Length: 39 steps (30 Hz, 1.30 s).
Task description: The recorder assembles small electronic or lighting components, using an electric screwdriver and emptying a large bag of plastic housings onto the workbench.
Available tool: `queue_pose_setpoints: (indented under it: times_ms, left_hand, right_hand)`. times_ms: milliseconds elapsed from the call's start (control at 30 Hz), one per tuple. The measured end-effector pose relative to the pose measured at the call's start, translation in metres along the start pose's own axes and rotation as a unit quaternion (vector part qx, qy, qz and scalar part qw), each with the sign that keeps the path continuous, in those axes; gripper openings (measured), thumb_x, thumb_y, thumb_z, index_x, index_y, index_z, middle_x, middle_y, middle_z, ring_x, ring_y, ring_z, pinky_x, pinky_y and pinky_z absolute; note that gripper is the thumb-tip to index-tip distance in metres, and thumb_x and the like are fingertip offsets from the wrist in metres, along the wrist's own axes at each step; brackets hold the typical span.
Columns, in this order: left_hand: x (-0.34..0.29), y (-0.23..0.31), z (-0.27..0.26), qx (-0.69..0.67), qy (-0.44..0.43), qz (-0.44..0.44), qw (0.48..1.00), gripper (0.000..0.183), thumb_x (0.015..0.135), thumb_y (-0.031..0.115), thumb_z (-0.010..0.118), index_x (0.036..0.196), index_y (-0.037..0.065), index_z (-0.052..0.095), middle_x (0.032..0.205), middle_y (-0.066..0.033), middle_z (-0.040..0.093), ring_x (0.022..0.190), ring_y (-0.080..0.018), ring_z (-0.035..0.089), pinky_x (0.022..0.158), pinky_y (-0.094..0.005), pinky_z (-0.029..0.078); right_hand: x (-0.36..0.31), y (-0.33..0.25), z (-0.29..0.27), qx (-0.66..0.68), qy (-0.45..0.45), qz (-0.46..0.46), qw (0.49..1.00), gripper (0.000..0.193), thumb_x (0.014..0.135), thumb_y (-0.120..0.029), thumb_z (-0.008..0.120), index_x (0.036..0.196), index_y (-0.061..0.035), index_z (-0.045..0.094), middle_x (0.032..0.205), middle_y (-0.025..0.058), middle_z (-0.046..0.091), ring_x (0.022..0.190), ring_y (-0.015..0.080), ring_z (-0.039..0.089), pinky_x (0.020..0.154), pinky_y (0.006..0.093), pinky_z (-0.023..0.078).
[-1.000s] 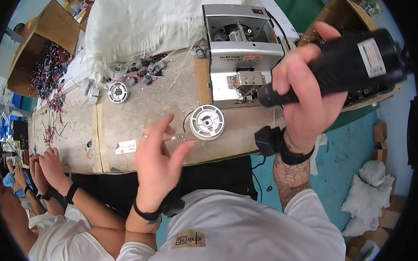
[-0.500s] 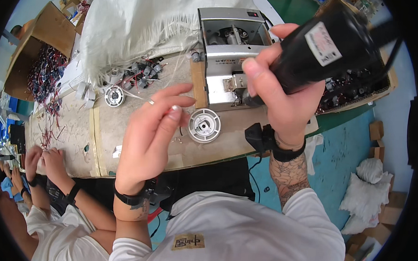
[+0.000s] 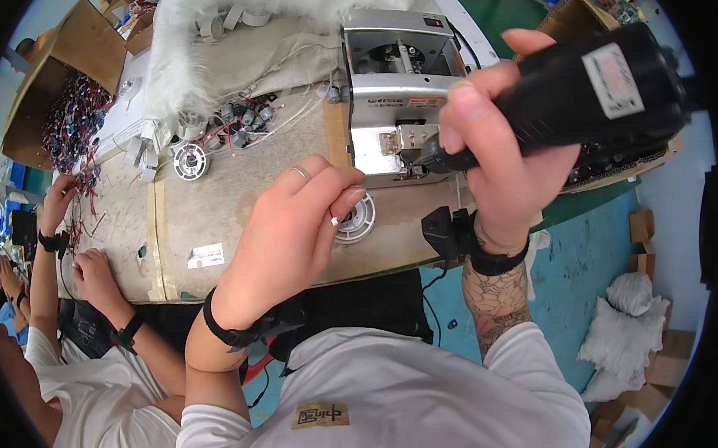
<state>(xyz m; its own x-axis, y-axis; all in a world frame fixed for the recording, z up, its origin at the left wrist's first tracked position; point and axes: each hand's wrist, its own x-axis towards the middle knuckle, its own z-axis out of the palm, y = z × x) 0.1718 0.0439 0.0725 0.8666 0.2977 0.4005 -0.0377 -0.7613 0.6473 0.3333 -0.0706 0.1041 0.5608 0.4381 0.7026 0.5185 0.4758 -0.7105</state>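
Note:
My right hand [image 3: 506, 146] is wrapped round a black electric screwdriver [image 3: 569, 93]. Its nose points left, at the front of a silver screw feeder [image 3: 397, 89], and its tip is hard to make out there. My left hand [image 3: 291, 225] is closed in a pinch above a round white plastic part [image 3: 361, 222], hiding that part's left side. Just under the fingertips shows a small white connector [image 3: 334, 218] with a bit of red wire, which the fingers seem to grip.
Another white round part [image 3: 191, 161] lies left on the table, near a heap of small motors with wires [image 3: 243, 123]. A white woven sheet [image 3: 174, 48] lies behind. Boxes of wired parts stand at far left [image 3: 68, 107] and right. A co-worker's hand [image 3: 58, 199] works at left.
My left hand has moved right, over the round white part. The screwdriver has shifted slightly right. The woven sheet has lifted back, baring white rings. A co-worker's hand has moved up toward the wires.

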Motion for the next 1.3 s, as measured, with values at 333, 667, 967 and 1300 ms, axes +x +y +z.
queue_pose_setpoints:
  times_ms: [333,667,967,1300]
  left_hand:
    - [-0.007,-0.009,0.002,0.039,0.008,0.017,0.999,0.025,0.08,0.002,0.07,0.105,0.003,0.065,0.078,-0.0095,0.059,0.072,-0.0262,0.056,0.067,-0.0348,0.046]
    - [-0.005,-0.016,0.004,-0.027,0.017,-0.011,0.999,0.022,0.077,0.002,0.071,0.099,0.004,0.066,0.078,-0.0089,0.062,0.074,-0.027,0.056,0.066,-0.0359,0.046]
    - [-0.004,-0.018,0.007,0.01,0.06,0.044,0.997,0.015,0.076,0.002,0.071,0.089,0.005,0.065,0.077,-0.0078,0.059,0.075,-0.0298,0.052,0.067,-0.0377,0.044]
    - [-0.015,-0.034,0.012,-0.148,0.003,-0.099,0.984,0.025,0.079,0.006,0.07,0.103,0.005,0.062,0.088,-0.01,0.056,0.081,-0.029,0.055,0.073,-0.037,0.046]
  right_hand:
    - [-0.006,0.01,0.001,0.017,-0.037,0.026,0.999,0.049,0.078,0.007,0.063,0.124,0.0068,0.044,0.068,0.0066,0.059,0.054,0.0117,0.054,0.052,0.025,0.044]
    - [-0.002,-0.027,0.027,0.171,-0.071,0.029,0.982,0.064,0.081,0.002,0.059,0.137,0.0083,0.029,0.073,0.0058,0.053,0.051,0.0117,0.049,0.045,0.0254,0.043]
    - [0.0,-0.023,0.036,0.233,-0.101,0.034,0.967,0.065,0.084,0.0,0.058,0.139,0.0065,0.025,0.074,0.0052,0.052,0.053,0.0124,0.05,0.047,0.0262,0.045]
    - [-0.013,-0.014,0.038,0.138,-0.124,0.074,0.98,0.065,0.08,0.003,0.062,0.136,0.0054,0.03,0.068,0.0059,0.052,0.052,0.0137,0.05,0.049,0.027,0.044]
